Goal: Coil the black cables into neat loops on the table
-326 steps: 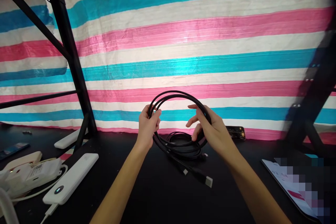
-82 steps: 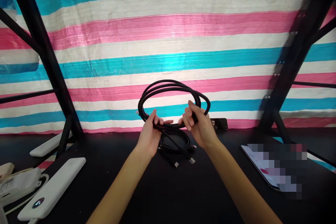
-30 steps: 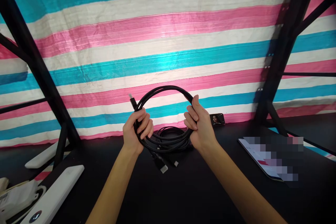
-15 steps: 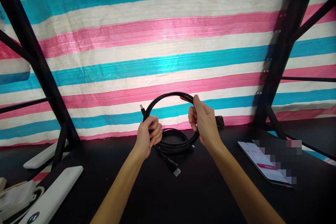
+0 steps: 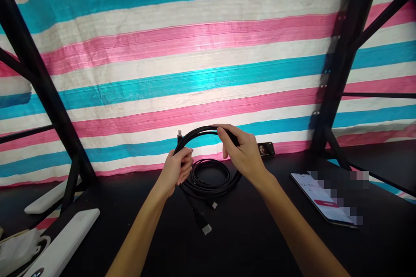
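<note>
A coiled black cable is held up in a loop between my two hands. My left hand is closed in a fist round the left side of the coil. At the upper right, my right hand grips the coil between thumb and fingers. One plug with a metal tip sticks up above my left hand. Below, a larger plug hangs or lies over the black tabletop; I cannot tell which. Behind the loop, another black cable coil lies on the table, and a small plug shows near it.
A phone with a lit screen lies at the right, partly pixelated. A smaller phone stands at the back. White bars and a white adapter lie at the left. Black frame posts stand before a striped sheet.
My right hand has shifted up and left along the loop, its fingers now over the top of the cable. The loop sits slightly lower, and the hanging plug has moved left and down.
</note>
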`<action>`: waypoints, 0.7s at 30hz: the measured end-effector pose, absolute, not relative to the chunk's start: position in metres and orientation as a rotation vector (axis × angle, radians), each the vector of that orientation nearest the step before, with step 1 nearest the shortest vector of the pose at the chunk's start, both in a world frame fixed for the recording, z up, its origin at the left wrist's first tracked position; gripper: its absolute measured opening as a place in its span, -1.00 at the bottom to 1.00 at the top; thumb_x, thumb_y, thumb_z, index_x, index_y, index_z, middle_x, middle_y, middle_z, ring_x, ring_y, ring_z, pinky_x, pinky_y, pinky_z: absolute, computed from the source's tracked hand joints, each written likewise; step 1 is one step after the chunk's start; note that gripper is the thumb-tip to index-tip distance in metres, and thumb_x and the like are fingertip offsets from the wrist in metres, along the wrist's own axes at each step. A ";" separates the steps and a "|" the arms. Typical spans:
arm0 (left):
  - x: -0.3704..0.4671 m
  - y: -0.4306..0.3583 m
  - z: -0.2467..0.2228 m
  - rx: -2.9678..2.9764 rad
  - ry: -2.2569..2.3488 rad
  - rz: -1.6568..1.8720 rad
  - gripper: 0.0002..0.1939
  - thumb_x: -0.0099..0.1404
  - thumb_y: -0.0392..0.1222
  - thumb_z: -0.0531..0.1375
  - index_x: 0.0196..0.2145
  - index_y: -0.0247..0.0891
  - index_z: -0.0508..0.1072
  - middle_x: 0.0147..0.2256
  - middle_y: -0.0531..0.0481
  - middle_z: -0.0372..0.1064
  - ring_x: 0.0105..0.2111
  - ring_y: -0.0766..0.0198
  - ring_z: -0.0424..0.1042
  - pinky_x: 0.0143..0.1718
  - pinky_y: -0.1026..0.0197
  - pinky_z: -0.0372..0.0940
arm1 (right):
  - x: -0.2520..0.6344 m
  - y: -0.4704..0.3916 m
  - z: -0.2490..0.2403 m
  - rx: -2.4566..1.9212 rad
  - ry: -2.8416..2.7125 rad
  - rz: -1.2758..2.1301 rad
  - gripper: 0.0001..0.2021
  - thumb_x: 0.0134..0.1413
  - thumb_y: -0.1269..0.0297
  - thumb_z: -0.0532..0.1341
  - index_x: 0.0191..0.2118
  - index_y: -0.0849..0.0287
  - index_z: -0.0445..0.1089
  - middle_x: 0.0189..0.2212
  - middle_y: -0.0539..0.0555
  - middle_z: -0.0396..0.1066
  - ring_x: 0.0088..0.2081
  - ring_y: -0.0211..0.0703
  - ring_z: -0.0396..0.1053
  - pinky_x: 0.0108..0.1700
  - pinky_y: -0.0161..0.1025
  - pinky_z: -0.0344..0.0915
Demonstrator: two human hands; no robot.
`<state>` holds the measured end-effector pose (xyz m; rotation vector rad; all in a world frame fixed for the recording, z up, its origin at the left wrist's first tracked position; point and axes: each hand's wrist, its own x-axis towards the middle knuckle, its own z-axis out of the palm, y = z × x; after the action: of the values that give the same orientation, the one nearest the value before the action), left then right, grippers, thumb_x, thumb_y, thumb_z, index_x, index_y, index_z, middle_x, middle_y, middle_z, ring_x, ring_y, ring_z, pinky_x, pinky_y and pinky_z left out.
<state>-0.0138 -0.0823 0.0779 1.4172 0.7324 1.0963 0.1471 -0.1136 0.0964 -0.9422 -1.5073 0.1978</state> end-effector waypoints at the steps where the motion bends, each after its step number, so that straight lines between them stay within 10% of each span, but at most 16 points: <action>1: -0.014 -0.084 0.079 1.427 0.735 1.086 -0.54 0.13 -0.08 0.08 -0.74 -0.20 -0.11 -0.84 0.23 -0.22 -0.89 0.52 -0.16 -0.78 0.32 -0.23 | 0.147 -0.113 0.096 -0.935 -1.502 0.195 -0.73 0.13 0.14 0.10 -0.22 0.18 0.46 -0.80 -0.13 0.14 -0.73 -0.37 0.12 -0.62 -0.37 0.04; 21: -0.025 -0.087 0.086 1.518 0.859 0.959 -0.58 0.15 -0.11 0.07 -0.72 -0.19 -0.05 -0.79 0.23 -0.24 -0.85 0.52 -0.23 -0.82 0.34 -0.27 | 0.148 -0.106 0.090 -0.982 -1.702 0.251 -0.70 0.10 0.06 0.10 -0.38 0.18 0.44 -0.62 -0.06 0.23 -0.61 -0.35 0.04 -0.57 -0.35 -0.04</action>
<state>-0.0246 -0.0871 0.0862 1.5176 0.8590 0.9587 0.1482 -0.1058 0.0901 -0.9817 -1.7022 0.2512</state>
